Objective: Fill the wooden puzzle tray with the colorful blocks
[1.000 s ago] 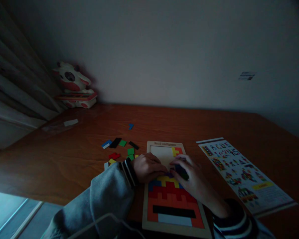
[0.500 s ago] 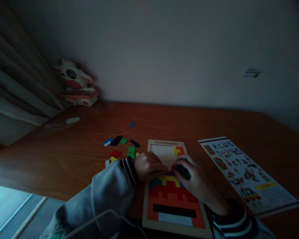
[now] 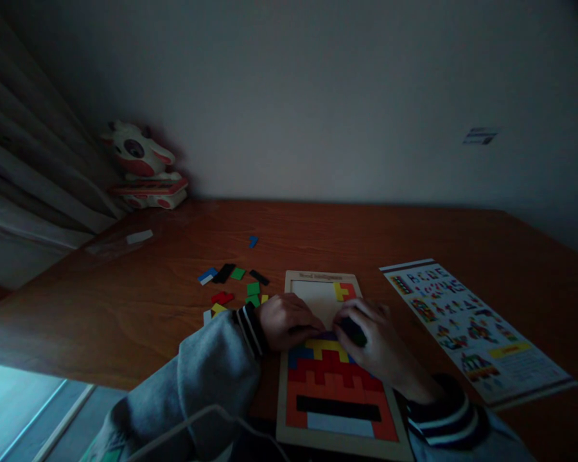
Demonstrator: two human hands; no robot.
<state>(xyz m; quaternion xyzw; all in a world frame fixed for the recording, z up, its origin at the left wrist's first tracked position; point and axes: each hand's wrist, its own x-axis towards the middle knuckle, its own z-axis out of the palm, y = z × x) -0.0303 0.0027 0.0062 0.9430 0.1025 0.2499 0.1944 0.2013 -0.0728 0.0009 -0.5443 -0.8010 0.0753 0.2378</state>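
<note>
A wooden puzzle tray (image 3: 282, 410) lies in front of me, its lower half filled with red, black, white, blue and yellow pieces. My left hand (image 3: 289, 321) reaches over the tray's left edge, fingers together, fingertips on a purple piece (image 3: 325, 335) above the yellow one (image 3: 325, 346). From the right, my right hand (image 3: 368, 333) curls over the tray, its fingertips pinched at the purple piece's other end. A dark piece (image 3: 353, 331) shows inside the right hand, mostly covered. At the tray's upper right sits another yellow piece (image 3: 340, 292).
Loose pieces, among them a green one (image 3: 253, 289) and a red one (image 3: 222, 298), lie left of the tray. A blue piece (image 3: 253, 242) is farther back. A printed sheet (image 3: 476, 327) lies at right, a cow toy (image 3: 142, 160) at back left. A pale cable crosses my left sleeve.
The view has shifted slightly. Both hands stay over the same part of the tray, with only small finger movements at the purple piece.
</note>
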